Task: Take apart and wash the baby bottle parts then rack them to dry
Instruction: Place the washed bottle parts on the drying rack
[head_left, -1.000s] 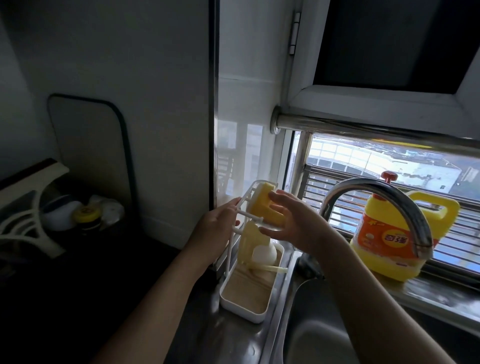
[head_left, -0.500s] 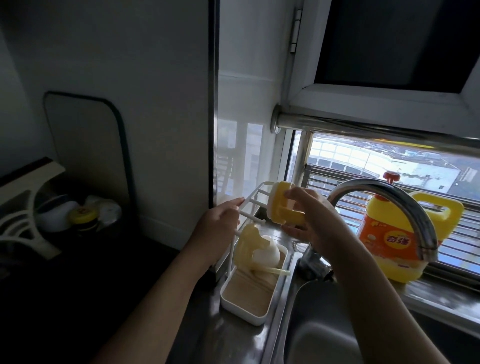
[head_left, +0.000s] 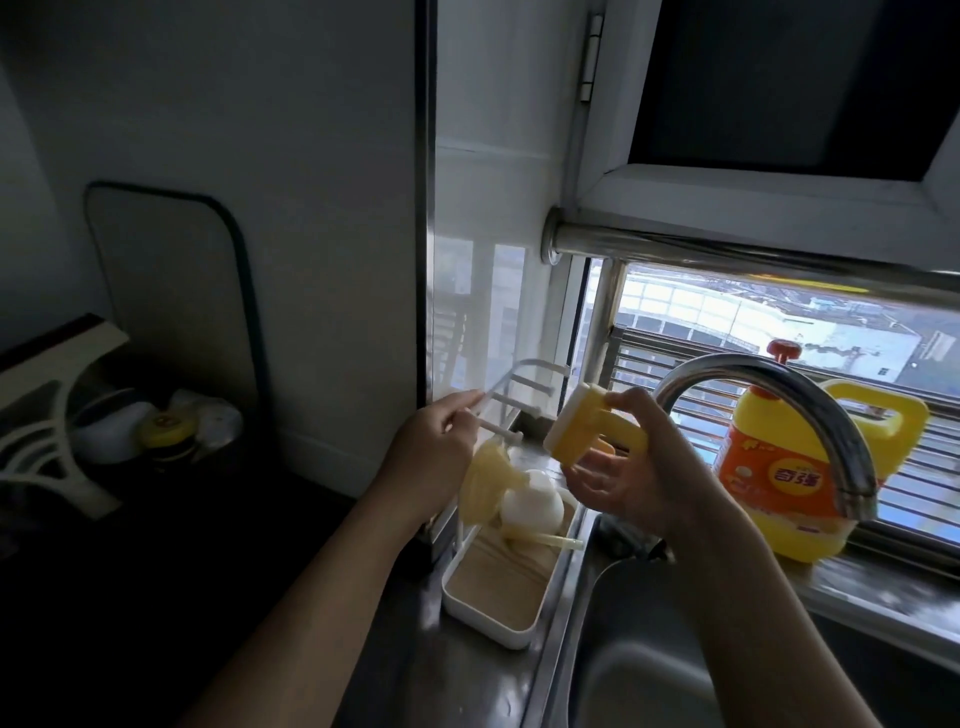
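KITCHEN SINK, DIM LIGHT: My right hand (head_left: 639, 483) holds the yellow handled collar (head_left: 579, 423) of a baby bottle in the air, between the drying rack (head_left: 493, 626) and the curved faucet (head_left: 769, 387). My thumb lies over the top of the collar's handle and my fingers curl beneath it, so the piece is pinched and rests on nothing else. Its long axis runs nearly level, left to right. The ring end, edged in white, faces left toward the rack's pegs (head_left: 524, 382), close to them but apart. The handle end runs back to the right into my palm.

My left hand (head_left: 431, 457) grips the rack's thin white upright frame near its top, thumb and fingertips closed round a bar. The rack stands on the steel counter (head_left: 415, 670) at the left edge of the sink (head_left: 670, 675), close against the wall.

2 parts already sit low on the rack, touching each other: a pale yellow part (head_left: 480, 480) on the left and a white dome-shaped part (head_left: 532, 506) on the right, above the tray.

A yellow detergent jug (head_left: 795, 483) with an orange label and red cap stands on the windowsill (head_left: 883, 587), behind the faucet's spout. At far left, crockery sits in shadow, too dark to make out.
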